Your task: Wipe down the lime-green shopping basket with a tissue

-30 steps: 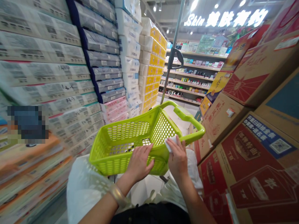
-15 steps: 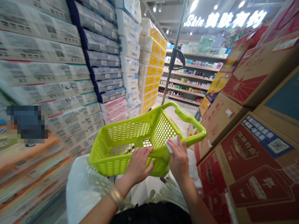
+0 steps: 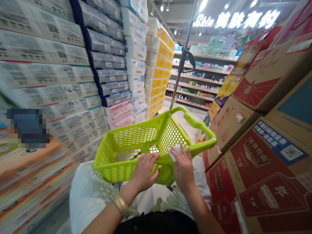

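A lime-green plastic shopping basket with perforated walls stands in front of me, its long looped handle reaching to the right. My left hand grips the near rim, fingers over the top and thumb on the outer side. Farther right on the same rim, my right hand presses a folded white wipe against the plastic, its fingers closed over the wipe. The wipe is partly hidden under the fingers; whether it is tissue or cloth I cannot tell. Nothing lies in the visible part of the basket.
Stacked paper packs rise on the left, yellow-white packs behind them. Cardboard cartons crowd the right side. A metal pole with a dark handle stands behind the basket. Shelves of small goods fill the back.
My right hand has slid a little left and down along the near rim with the white wipe. My left hand keeps its grip in the same place.
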Demonstrator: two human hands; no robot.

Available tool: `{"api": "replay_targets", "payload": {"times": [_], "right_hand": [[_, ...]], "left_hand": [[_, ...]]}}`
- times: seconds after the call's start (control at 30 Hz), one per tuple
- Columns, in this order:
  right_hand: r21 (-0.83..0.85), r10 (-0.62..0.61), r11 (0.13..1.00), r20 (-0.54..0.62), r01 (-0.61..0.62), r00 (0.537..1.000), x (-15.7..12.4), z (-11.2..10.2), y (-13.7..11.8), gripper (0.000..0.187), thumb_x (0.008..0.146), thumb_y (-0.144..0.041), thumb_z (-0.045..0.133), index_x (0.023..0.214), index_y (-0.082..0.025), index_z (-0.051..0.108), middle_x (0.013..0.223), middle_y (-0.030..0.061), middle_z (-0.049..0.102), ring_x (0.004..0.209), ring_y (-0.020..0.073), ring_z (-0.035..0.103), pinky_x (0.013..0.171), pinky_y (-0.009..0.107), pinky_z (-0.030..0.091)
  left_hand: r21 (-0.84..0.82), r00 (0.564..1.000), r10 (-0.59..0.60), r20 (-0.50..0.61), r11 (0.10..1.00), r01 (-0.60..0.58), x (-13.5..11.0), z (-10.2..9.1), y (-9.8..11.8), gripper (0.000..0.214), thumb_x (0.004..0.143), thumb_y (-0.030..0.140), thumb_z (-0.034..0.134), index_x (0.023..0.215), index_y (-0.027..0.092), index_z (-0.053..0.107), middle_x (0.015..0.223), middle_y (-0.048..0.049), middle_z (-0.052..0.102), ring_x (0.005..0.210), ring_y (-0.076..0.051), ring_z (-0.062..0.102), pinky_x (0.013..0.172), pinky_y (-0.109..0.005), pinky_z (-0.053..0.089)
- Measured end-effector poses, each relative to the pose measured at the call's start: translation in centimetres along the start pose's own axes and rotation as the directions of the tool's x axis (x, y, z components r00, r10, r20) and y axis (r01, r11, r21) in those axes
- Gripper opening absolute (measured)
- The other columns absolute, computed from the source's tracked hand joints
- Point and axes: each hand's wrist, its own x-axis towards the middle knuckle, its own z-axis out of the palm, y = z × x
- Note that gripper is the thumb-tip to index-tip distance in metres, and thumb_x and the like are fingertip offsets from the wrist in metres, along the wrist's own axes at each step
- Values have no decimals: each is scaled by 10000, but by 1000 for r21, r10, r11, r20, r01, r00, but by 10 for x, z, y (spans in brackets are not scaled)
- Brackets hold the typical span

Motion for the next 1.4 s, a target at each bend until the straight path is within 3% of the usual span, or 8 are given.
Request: {"api": "replay_targets", "payload": {"times": [0.13, 0.37, 0.53, 0.63, 0.87, 1.1, 1.3, 1.4], "right_hand": [[12, -111, 994, 110, 110, 988, -5, 8, -7, 581, 766, 18, 379, 1226, -224, 640, 1269, 28, 670, 1393, 216, 411, 1212, 477, 178], [-129, 116, 981, -202, -143, 972, 10, -29, 37, 455, 847, -48, 375, 1181, -177, 656, 1227, 81, 691, 1407, 262, 387, 1181, 578, 172], [-25, -67, 997, 60, 68, 996, -1, 4, -1, 540, 788, 9, 379, 1202, -210, 648, 1256, 33, 678, 1407, 212, 389, 1212, 482, 160], [-10, -35, 999, 38, 35, 999, -2, 7, -6, 557, 781, 31, 355, 1171, -217, 665, 1238, 22, 688, 1394, 202, 411, 1218, 472, 132], [-111, 87, 988, -160, -105, 983, 7, -22, 31, 503, 808, -34, 387, 1202, -202, 650, 1228, 66, 690, 1405, 266, 389, 1174, 602, 153], [5, -56, 998, 48, 56, 997, -7, 13, -15, 572, 782, 21, 353, 1202, -225, 652, 1243, 16, 685, 1405, 201, 392, 1222, 465, 100], [-116, 47, 991, -171, -68, 984, 7, -29, 37, 466, 826, -49, 401, 1175, -212, 662, 1204, 52, 704, 1386, 261, 421, 1186, 584, 117], [-114, 106, 984, -226, -134, 968, 8, -31, 37, 444, 840, -56, 395, 1161, -195, 667, 1199, 74, 705, 1396, 268, 405, 1173, 600, 155]], "left_hand": [[-12, 1000, 10, 7, 1000, -10, 0, -2, -3, 552, 845, 271, 532, 1386, 224, 429, 1204, -98, 611, 1100, -276, 536, 988, -466, 388], [-21, 1000, 2, -32, 1000, -2, -1, 2, -6, 571, 817, 251, 528, 1380, 226, 435, 1175, -85, 616, 1080, -266, 539, 993, -463, 382], [-21, 1000, -8, -3, 1000, 8, 1, -2, -3, 557, 828, 248, 534, 1376, 228, 439, 1167, -85, 619, 1071, -266, 542, 986, -465, 390], [-31, 1000, 3, 1, 1000, -3, 0, -4, -5, 585, 826, 238, 535, 1398, 243, 414, 1183, -82, 615, 1088, -263, 539, 992, -459, 389], [-50, 999, -4, -32, 999, 2, -1, 3, -8, 553, 818, 256, 526, 1365, 239, 445, 1176, -84, 617, 1081, -268, 541, 1003, -476, 380], [-36, 1000, -4, 5, 999, 4, 1, -3, -5, 567, 821, 240, 550, 1377, 236, 439, 1191, -85, 616, 1096, -269, 542, 994, -472, 397], [-36, 1000, 4, -16, 999, -5, -1, -1, -8, 558, 823, 245, 538, 1372, 224, 442, 1180, -88, 617, 1087, -267, 542, 1003, -474, 387], [-24, 1000, -9, -19, 1000, 8, 0, -2, -5, 556, 823, 254, 543, 1370, 230, 449, 1174, -86, 622, 1081, -271, 548, 998, -479, 390]]}}
